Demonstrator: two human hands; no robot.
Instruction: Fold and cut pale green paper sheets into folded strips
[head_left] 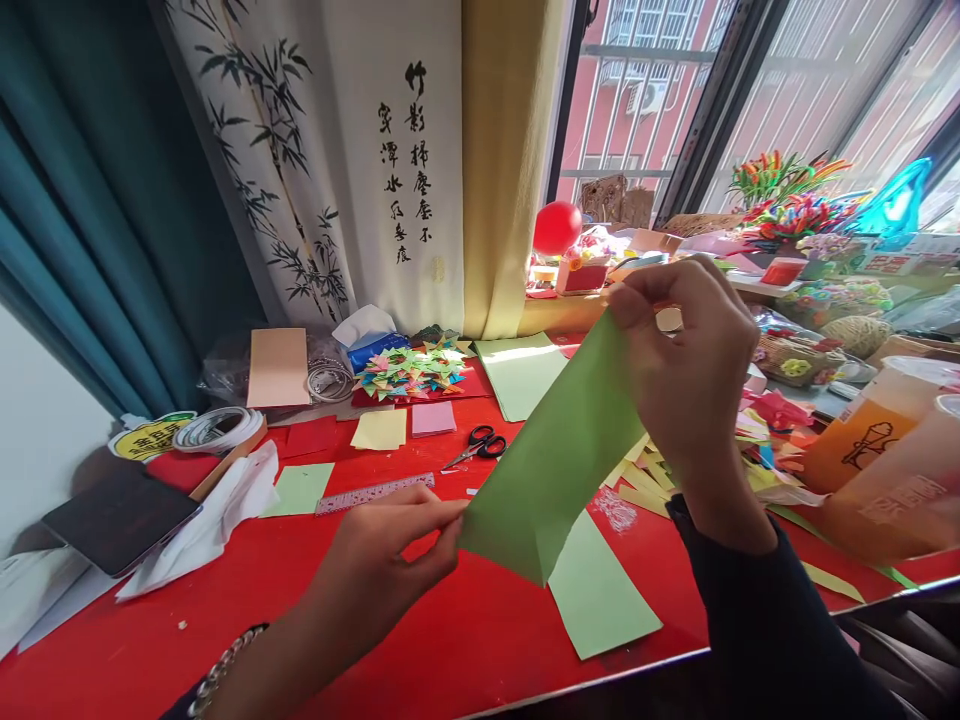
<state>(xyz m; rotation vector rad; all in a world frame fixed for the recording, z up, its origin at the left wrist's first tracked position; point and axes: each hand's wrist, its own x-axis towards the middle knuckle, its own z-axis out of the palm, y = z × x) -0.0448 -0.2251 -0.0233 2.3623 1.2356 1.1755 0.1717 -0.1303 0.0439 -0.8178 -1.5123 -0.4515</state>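
A strip of green paper (551,460) is held up tilted above the red table. At its lower left corner, my left hand (390,550) pinches it between thumb and fingertips. My right hand (686,340) grips the upper right end, thumb against the curled fingers. The strip has a faint crease near its bottom edge. Below it on the table lies another light green paper (604,600), partly covered by the held strip. Black-handled scissors (484,445) rest behind the strip, close to a clear pink-marked ruler (375,494).
Beyond lie yellow (379,429) and pink paper squares (433,418), a green square (300,489) and a pile of folded paper stars (412,368). Orange-and-clear drink cups (874,420) stand at the right. A black flat object (120,518) and rolled white tape (220,430) occupy the left.
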